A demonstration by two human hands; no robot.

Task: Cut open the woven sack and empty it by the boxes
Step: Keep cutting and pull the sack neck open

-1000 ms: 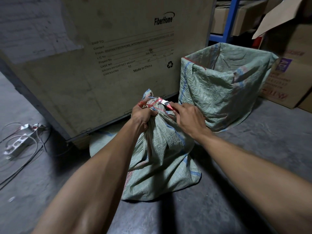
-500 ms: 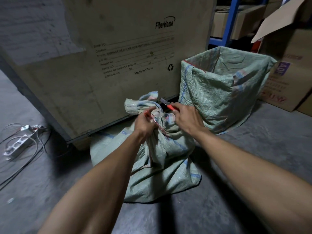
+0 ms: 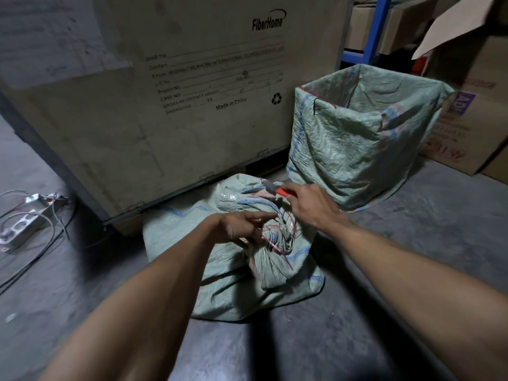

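A dim storeroom with a rough grey concrete floor (image 3: 412,243). Nearest, two bare forearms reach forward over the sack (image 3: 247,284), a crinkled pale-green woven bag with blue stripes, lying slumped on the floor against the foot of the crate. Its neck is gathered into a tight twist bound with thin red string (image 3: 277,237). The left hand (image 3: 236,226) hovers at the neck with fingers loosely spread, gripping nothing. The right hand (image 3: 310,204) is closed around a cutter (image 3: 275,188) with a red handle and grey metal tip, which points left over the top of the sack. Just beyond stands a second bag (image 3: 357,138) of the same weave, open-mouthed and boxy. Behind the sack rises a big flat plywood crate (image 3: 165,105) printed "FiberHome". At the floor's left edge lies a white power strip (image 3: 22,226) with tangled cables. Cardboard boxes (image 3: 472,105) and a blue shelf post (image 3: 376,28) fill the far right corner.
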